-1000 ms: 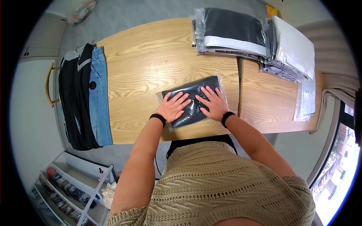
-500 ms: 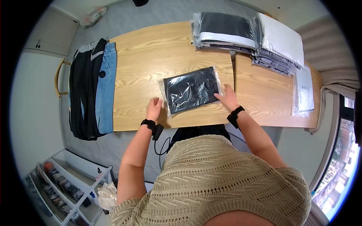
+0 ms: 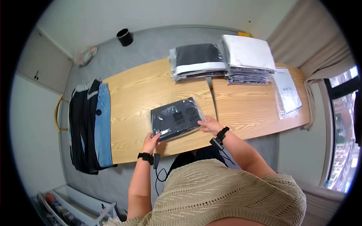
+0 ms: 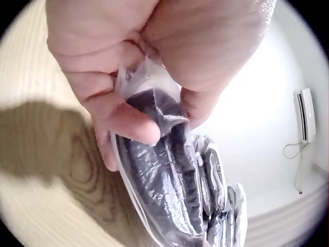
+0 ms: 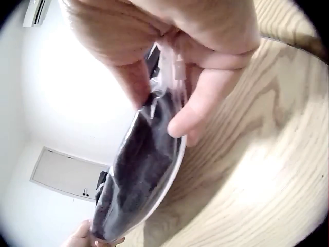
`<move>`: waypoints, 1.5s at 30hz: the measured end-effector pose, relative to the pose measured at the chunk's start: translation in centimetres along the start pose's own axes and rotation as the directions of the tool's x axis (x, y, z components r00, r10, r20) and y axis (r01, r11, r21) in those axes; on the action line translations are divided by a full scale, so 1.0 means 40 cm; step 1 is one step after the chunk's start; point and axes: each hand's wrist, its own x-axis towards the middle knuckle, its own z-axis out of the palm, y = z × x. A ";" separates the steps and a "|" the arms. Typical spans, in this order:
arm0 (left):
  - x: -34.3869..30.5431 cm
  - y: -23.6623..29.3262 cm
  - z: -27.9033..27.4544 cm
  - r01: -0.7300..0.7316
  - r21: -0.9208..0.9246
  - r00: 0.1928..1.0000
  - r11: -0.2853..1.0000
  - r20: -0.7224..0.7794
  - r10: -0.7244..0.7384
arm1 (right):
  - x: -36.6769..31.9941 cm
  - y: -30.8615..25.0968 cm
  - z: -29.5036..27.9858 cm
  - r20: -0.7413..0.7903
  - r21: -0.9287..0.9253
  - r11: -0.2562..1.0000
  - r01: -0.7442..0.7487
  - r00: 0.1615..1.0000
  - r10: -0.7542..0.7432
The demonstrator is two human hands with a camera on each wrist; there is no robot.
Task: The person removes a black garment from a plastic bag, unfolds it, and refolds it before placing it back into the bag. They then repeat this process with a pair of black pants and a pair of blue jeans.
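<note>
A folded dark garment in a clear plastic bag (image 3: 175, 117) is held at both ends over the wooden table, tilted with its near edge raised. My left hand (image 3: 150, 144) pinches its near left corner; in the left wrist view thumb and fingers of the hand (image 4: 149, 62) close round the bag's end (image 4: 164, 170). My right hand (image 3: 211, 125) grips the right end, and in the right wrist view the hand (image 5: 175, 56) has thumb and fingers on either side of the bag (image 5: 141, 159). A shadow falls on the wood below.
Stacks of bagged garments, one dark (image 3: 198, 56) and one white-topped (image 3: 249, 52), stand at the back right. Flat plastic bags (image 3: 287, 92) lie at the right end of the table (image 3: 132, 98). Jeans (image 3: 102, 128) and dark clothes (image 3: 81, 132) lie at its left edge.
Both hands have gone from pressing flat on the bag, through moving to its sides, to gripping its two ends. Its near edge is raised. The head view has tilted upward.
</note>
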 end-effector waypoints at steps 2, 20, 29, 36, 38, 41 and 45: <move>0.015 -0.007 -0.008 -0.039 0.023 0.999 0.999 0.009 0.038 | -0.028 -0.017 0.020 0.003 -0.025 1.000 0.001 1.000 0.000; 0.199 0.544 0.269 -0.549 -0.061 0.831 0.834 0.066 0.552 | -0.050 -0.543 -0.077 -0.323 -0.146 0.813 0.564 0.750 -0.578; 0.562 0.531 0.391 -0.378 0.002 0.922 0.926 0.093 0.376 | 0.064 -0.534 -0.196 -0.310 -0.457 0.690 0.560 0.627 -0.714; 0.564 0.537 0.401 -0.390 -0.029 0.908 0.920 0.152 0.390 | -0.071 -0.405 -0.235 -0.129 -0.465 0.781 0.417 0.841 -0.525; 0.566 0.539 0.403 -0.396 0.068 0.915 0.916 0.109 0.388 | -0.073 -0.381 -0.238 -0.112 -0.441 0.808 0.391 0.869 -0.481; 0.559 0.549 0.386 -0.371 0.401 0.919 0.838 0.030 0.393 | -0.084 -0.375 -0.223 -0.070 -0.416 0.840 0.347 0.909 -0.410; 0.540 0.492 0.290 -0.481 0.456 0.768 0.749 -0.194 0.611 | -0.100 -0.383 -0.172 -0.031 -0.394 0.840 0.374 0.908 -0.419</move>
